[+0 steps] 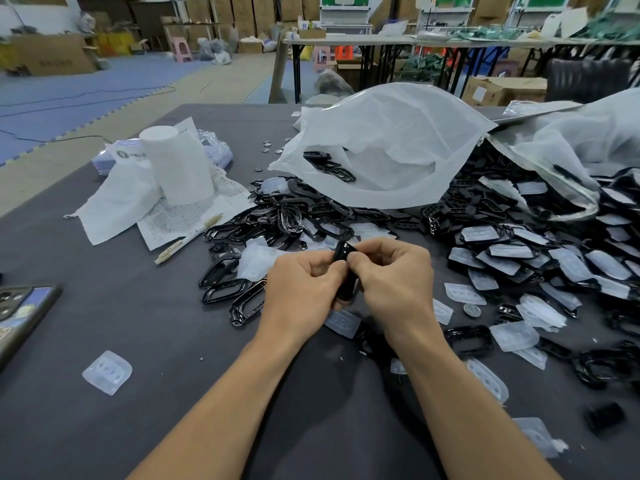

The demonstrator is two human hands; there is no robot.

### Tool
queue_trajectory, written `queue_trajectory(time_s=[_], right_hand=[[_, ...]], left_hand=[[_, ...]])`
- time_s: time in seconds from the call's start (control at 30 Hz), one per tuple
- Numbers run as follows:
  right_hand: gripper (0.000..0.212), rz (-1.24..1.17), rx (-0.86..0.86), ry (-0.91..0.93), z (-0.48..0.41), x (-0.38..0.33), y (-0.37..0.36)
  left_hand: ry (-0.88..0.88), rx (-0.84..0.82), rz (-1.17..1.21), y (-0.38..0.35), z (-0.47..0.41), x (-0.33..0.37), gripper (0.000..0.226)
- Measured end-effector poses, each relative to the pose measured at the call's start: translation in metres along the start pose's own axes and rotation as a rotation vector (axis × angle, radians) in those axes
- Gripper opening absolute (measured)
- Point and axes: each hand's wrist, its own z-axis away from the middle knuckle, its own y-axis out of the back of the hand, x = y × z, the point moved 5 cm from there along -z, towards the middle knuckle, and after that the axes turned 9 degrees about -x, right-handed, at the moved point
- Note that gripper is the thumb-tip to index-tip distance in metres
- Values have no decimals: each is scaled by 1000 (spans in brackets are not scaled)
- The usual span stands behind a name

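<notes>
Two hands work on one small black plastic shell [342, 253], held upright just above the middle of the table: the left hand [304, 282] pinches its left side with curled fingers and thumb, and the right hand [394, 275] grips its right side the same way. Behind them lies a heap of glossy black oval plastic frames [277, 216], too many to count, and to the right a larger heap of black parts topped with translucent silicone pads [519, 251]. One open white plastic bag [388, 147] sprawls over both heaps. One translucent three-dimple pad [107, 372] lies alone at left, near one dark phone [20, 313]. One white paper roll [176, 164] stands on a printed sheet [180, 216], one cream pen [188, 239] beside it. The table is covered in grey cloth [138, 323]; beyond are blue floor mats [69, 95] and stacked cardboard boxes [242, 12].
</notes>
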Motion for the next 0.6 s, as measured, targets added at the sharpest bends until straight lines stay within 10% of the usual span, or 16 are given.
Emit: queue_trajectory(time_s=[0.4, 0.6], right_hand=[[23, 281, 80, 71, -15, -9, 20], [30, 828, -271, -28, -53, -15, -9]], left_hand=[[79, 441, 270, 52, -9, -12, 31], [95, 478, 284, 60, -8, -13, 34]])
